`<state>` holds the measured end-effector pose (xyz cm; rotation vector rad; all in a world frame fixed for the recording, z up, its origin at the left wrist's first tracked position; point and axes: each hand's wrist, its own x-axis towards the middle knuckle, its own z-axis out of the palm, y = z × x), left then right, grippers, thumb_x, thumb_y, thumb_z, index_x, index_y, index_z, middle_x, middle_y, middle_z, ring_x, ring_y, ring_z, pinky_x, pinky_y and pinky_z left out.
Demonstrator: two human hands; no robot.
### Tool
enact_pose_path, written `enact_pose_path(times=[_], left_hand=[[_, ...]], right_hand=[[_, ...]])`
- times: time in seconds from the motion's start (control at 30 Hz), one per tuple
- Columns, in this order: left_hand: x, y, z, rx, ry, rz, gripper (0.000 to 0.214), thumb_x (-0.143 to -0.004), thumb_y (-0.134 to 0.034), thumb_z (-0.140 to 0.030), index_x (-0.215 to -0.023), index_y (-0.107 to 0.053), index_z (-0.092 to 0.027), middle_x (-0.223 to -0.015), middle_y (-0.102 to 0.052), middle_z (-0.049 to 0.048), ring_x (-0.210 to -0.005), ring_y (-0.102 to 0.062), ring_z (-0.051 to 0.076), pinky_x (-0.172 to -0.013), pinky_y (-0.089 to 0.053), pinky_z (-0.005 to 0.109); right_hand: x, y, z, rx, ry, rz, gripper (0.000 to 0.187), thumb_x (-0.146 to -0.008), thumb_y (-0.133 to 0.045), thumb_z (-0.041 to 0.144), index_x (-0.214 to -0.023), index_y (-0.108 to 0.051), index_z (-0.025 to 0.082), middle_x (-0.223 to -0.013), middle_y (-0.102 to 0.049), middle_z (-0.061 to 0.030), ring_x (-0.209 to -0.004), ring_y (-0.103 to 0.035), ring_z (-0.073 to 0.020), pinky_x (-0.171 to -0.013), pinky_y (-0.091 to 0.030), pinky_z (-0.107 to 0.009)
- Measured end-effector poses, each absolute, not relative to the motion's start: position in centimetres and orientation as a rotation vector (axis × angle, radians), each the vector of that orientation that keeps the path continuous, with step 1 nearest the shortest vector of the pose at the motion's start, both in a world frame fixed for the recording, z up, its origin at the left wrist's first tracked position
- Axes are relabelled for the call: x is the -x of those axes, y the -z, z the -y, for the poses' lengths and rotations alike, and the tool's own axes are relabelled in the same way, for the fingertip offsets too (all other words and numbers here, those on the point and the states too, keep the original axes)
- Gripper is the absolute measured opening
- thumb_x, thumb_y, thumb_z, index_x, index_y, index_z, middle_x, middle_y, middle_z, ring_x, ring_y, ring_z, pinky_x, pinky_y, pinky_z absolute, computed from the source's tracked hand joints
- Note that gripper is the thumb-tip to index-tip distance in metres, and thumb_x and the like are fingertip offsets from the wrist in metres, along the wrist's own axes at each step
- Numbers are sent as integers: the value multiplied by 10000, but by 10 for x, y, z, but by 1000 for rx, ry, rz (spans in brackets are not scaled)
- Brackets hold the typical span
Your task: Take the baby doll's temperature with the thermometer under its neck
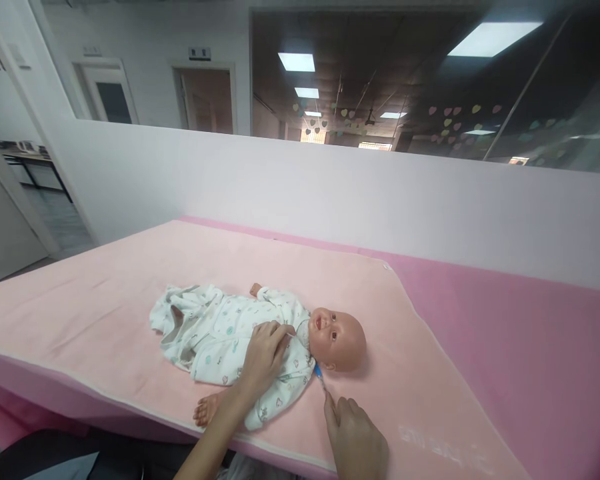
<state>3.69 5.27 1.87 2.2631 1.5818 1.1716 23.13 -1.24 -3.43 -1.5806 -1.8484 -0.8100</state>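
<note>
A baby doll [337,339] lies on its back on a pale pink blanket [105,307], head to the right, dressed in a white patterned romper [215,333]. My left hand [265,353] rests flat on the doll's chest, fingers stretched toward the collar. My right hand [353,437] sits below the doll's head, fingers closed, index and thumb pinching the end of a thin blue-tipped stick [319,375], likely a thermometer, that points at the doll's neck and shoulder.
The blanket covers a brighter pink padded surface [520,347] that runs along a white half-height wall [330,187]. Glass panels and doorways stand beyond the wall. The near edge of the pad runs along the bottom left.
</note>
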Motion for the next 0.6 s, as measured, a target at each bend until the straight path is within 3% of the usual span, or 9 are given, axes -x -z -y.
enact_pose_path(times=[0.3, 0.5, 0.6], left_hand=[[-38, -19, -55, -2253, -1230, -1592, 239, -931, -349, -311, -904, -572, -227, -833, -606, 23, -816, -527, 200, -787, -378, 364], [-40, -21, -51, -2182, -1290, -1575, 233, -937, -334, -316, -889, -536, -208, -844, -605, 34, -823, -527, 206, -793, -388, 381], [-41, -20, -49, -2158, -1324, -1556, 231, -934, -318, -284, -862, -522, -201, -848, -578, 46, -805, -518, 202, -761, -402, 368]], right_hand=[[-236, 23, 6, 1580, 725, 1864, 536, -930, -300, 232, -446, -528, 199, -402, -465, -16, -424, -459, -114, -439, -193, -276], [-198, -21, -17, 1258, 444, 1740, 348, -904, -427, 236, -570, -514, 190, -515, -476, -1, -513, -465, -126, -517, -316, -256], [-161, -39, -37, 1079, 214, 1687, 232, -888, -426, 206, -681, -531, 189, -647, -537, -24, -658, -513, -149, -650, -395, -274]])
